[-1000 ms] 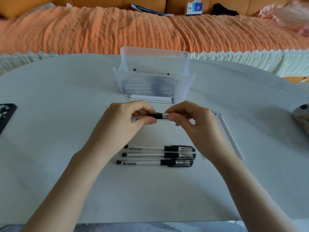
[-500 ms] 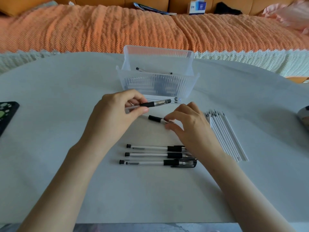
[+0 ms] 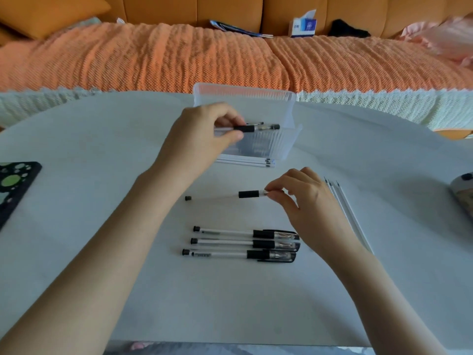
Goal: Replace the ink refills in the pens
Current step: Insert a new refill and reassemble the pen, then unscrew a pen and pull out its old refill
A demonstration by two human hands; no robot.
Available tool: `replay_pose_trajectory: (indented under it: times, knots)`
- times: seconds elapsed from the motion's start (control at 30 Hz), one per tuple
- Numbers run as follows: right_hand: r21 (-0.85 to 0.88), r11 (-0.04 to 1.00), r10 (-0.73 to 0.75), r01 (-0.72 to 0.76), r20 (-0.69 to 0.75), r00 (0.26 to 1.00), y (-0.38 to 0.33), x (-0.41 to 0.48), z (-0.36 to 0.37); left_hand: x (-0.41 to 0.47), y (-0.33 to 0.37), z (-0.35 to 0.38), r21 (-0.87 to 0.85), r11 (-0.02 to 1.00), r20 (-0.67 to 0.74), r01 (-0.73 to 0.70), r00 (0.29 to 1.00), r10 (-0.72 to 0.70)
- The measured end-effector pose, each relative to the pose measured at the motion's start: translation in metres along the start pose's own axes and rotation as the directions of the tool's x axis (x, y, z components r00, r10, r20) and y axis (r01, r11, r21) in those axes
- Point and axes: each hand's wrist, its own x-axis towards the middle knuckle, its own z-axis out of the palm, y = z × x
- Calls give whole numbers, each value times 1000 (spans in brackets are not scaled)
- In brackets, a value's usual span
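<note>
Since a second ago the two hands have parted. They were working one pen between them; now the left hand has gone up and away, carrying the first pen out over the plastic box. Its thumb and curled fingers grasp the barrel, and the black grip and clear end stick out to the right of the fingertips. The right hand has dropped to the table and pinches the tip of a second pen between thumb and forefinger. That pen lies flat and reaches leftward from the fingers, its black end plug farthest off.

The step looks like a changeover: one pen appears to be on its way into the box while the next is started. Next, the left hand needs to let go over the box and return to steady the second barrel, so that the right fingers can twist the tip off and draw the old refill out.

Loose refills lie just beyond the right knuckles, within easy reach. Three pens rest in a row nearer the body than the right fingers, where they lay before.
</note>
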Motion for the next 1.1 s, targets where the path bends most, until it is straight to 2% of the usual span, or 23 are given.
replay_pose_trajectory:
  times: [0.13, 0.33, 0.43, 0.6, 0.73, 0.8, 0.93, 1.1]
  knots:
    - [-4, 1000, -6, 6, 24, 1000, -1, 0, -2, 47, -1, 3, 41, 999, 112, -4, 994, 0]
    - [23, 1000, -12, 12, 13, 1000, -1, 1, -3, 85, -17, 8, 129, 990, 294, 64, 951, -100]
    - [22, 1000, -7, 6, 24, 1000, -2, 1, -3, 81, -23, 7, 93, 993, 265, 70, 960, -93]
    - [88, 996, 33, -34, 8, 999, 1, 3, -3, 47, -8, -1, 23, 999, 150, -44, 988, 40]
    - [152, 984, 88, -89, 12, 996, -3, 4, -7, -4, 9, -5, -75, 992, 194, -97, 975, 110]
    - [179, 977, 115, -117, 25, 993, -5, 5, -9, -28, 12, -2, -69, 995, 255, -74, 963, 89]
    - [256, 947, 177, -196, 98, 979, -8, 5, -9, -56, 4, 9, 98, 995, 326, -14, 945, -19]
    - [294, 937, 157, -191, 135, 978, -13, 5, -9, -63, 0, 19, 40, 999, 235, -7, 972, -3]
